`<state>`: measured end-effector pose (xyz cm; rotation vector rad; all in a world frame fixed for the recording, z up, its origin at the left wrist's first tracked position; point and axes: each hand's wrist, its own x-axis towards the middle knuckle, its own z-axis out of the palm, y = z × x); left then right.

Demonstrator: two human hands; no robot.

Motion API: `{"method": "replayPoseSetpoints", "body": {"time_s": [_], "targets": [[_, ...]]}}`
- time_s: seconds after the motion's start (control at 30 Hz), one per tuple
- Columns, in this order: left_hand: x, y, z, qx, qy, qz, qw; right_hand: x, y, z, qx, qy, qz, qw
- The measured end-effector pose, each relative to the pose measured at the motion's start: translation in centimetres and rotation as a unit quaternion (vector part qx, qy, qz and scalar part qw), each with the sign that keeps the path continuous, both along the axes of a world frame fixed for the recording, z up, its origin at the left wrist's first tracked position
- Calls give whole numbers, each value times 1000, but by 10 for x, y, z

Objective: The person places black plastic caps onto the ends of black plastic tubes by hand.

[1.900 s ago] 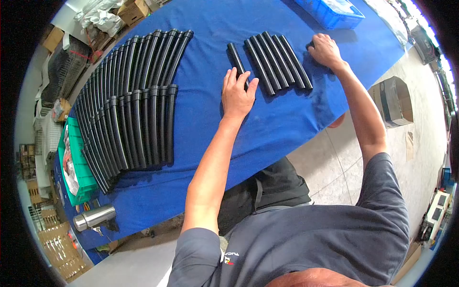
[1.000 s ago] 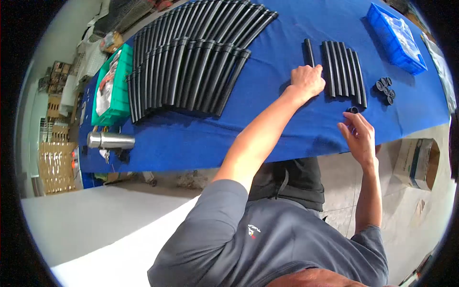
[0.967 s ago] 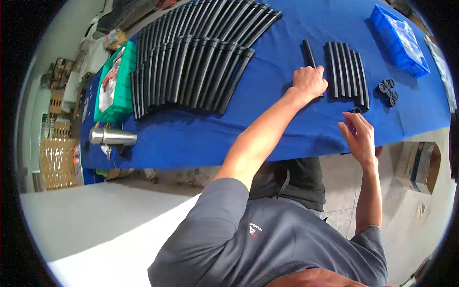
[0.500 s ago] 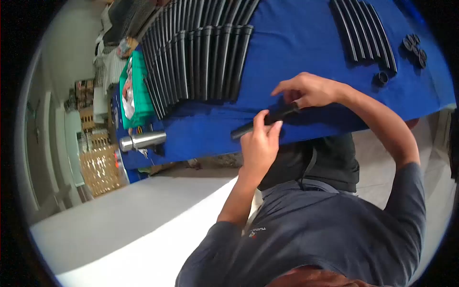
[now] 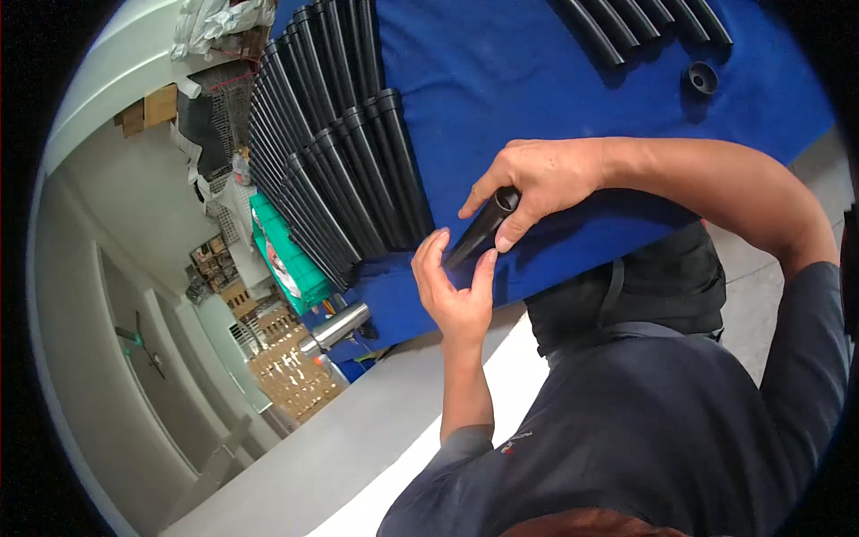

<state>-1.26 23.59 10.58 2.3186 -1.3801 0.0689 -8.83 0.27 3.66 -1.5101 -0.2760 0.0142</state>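
A short black tube [image 5: 481,229] lies slanted between my hands, its open round end up and to the right. My right hand [image 5: 550,179] is curled round the upper end, with its thumb on the near side and its fingers on the far side. At the lower end is my left hand [image 5: 460,300], its thumb and fingers spread on either side of the tube; whether they touch it is unclear. Long black tubes [image 5: 349,174] with wider collars are lined up beside my left hand on the blue cloth [image 5: 501,80].
More black tubes [image 5: 617,27] lie at the top right, near a black ring [image 5: 700,79]. On the left are a green crate [image 5: 284,255] and a silver flask [image 5: 338,328]. The near table edge runs just below my hands.
The view has turned and come closer to the table. The short tube now shows its open end toward the camera. My left thumb and fingers have spread apart; my right hand has curled round the upper end.
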Motion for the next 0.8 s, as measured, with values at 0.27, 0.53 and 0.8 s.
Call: {"method": "replayPoseSetpoints", "body": {"time_s": [0.27, 0.53, 0.8], "targets": [[25, 7, -27, -16, 181, 74, 981, -3, -5, 7, 103, 37, 84, 990], [30, 7, 3, 59, 347, 7, 936, -4, -8, 11, 97, 26, 78, 992], [16, -7, 5, 74, 205, -25, 976, -5, -8, 12, 106, 34, 81, 990]]}}
